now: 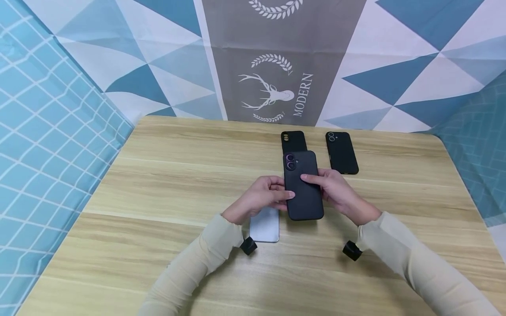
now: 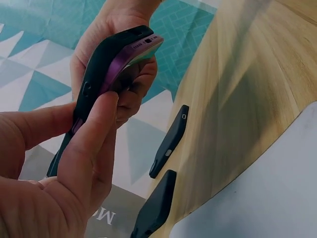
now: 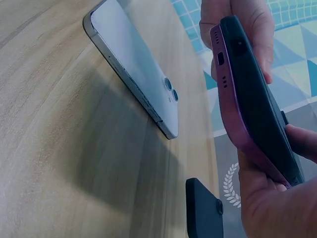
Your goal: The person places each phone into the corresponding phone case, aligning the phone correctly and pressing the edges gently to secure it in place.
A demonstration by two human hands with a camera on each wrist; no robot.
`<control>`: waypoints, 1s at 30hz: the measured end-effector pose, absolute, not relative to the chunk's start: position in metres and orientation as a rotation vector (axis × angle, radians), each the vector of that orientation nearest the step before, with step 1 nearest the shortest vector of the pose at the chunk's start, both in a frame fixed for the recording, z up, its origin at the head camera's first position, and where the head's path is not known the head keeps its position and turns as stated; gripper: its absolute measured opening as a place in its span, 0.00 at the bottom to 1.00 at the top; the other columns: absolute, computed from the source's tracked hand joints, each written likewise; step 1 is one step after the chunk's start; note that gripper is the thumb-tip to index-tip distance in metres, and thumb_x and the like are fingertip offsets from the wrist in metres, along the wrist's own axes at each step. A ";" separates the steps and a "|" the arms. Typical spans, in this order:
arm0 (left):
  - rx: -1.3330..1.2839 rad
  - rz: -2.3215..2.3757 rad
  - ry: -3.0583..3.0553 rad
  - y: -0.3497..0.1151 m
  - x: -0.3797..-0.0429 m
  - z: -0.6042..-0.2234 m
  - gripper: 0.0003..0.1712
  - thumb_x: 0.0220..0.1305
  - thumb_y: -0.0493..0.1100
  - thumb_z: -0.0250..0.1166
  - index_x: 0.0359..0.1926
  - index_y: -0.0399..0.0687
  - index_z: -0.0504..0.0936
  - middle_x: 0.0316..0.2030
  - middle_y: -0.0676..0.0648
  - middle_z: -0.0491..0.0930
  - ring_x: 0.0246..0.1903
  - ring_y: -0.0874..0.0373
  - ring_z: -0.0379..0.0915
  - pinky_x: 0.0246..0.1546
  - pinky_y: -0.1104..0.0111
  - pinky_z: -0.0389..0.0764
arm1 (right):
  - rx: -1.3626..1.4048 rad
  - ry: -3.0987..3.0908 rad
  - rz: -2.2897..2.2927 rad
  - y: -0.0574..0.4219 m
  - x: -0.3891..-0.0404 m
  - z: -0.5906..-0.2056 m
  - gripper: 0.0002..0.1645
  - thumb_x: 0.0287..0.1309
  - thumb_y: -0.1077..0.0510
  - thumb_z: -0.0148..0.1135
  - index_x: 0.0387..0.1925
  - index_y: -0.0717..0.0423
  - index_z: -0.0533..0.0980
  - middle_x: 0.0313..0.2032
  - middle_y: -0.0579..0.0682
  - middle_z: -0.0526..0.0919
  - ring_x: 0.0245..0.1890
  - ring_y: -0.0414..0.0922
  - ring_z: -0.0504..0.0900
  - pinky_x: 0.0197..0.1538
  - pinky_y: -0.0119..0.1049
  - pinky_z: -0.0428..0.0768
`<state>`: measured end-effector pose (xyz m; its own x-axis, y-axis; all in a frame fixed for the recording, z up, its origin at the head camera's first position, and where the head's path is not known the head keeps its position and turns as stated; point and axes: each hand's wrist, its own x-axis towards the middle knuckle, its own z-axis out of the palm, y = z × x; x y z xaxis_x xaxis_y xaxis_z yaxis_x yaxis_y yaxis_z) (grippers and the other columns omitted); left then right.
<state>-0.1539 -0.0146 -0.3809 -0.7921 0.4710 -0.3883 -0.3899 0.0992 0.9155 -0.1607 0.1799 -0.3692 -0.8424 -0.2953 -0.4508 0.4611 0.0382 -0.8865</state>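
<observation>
Case [image 1: 304, 199] appeared part-fitted to phone [image 3: 230, 114], left fingers [image 1: 274, 180] and right fingers [image 1: 314, 179] clamped on both; next move called for pressing port end [image 3: 221, 73] home

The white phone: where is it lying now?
In the head view, the white phone lies on the table, partly hidden by the left hand, to the lower left of the held black case.

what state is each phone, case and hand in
held black case, partly fitted, bottom end off
purple phone, partly seated, bottom end sticking out
left hand, gripping case and phone
right hand, gripping case and phone
silver phone, lying back up
black case beyond, lying flat, camera cutouts see-through
rightmost black case, lying flat, contents unclear
</observation>
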 end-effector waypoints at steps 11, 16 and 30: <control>0.116 1.773 1.672 -0.019 -0.157 -0.376 0.18 0.54 0.35 0.62 0.47 0.35 0.71 0.30 0.46 0.79 0.25 0.56 0.79 0.39 0.54 0.79 | 0.100 1.791 -1.843 0.183 -0.160 -0.364 0.25 0.57 0.55 0.55 0.50 0.68 0.64 0.27 0.40 0.83 0.31 0.35 0.82 0.37 0.29 0.81; 0.087 1.870 1.675 -0.024 -0.160 -0.371 0.20 0.60 0.43 0.57 0.49 0.35 0.71 0.34 0.42 0.78 0.28 0.56 0.79 0.37 0.60 0.81 | 0.074 1.789 -1.787 0.185 -0.159 -0.363 0.16 0.57 0.56 0.54 0.43 0.64 0.68 0.26 0.41 0.83 0.30 0.36 0.82 0.36 0.30 0.81; 0.106 1.977 1.570 -0.033 -0.166 -0.369 0.20 0.65 0.41 0.49 0.52 0.31 0.69 0.28 0.48 0.80 0.27 0.60 0.79 0.37 0.65 0.81 | -0.087 1.802 -1.637 0.185 -0.158 -0.359 0.13 0.56 0.58 0.54 0.40 0.63 0.70 0.25 0.43 0.83 0.28 0.38 0.82 0.34 0.31 0.80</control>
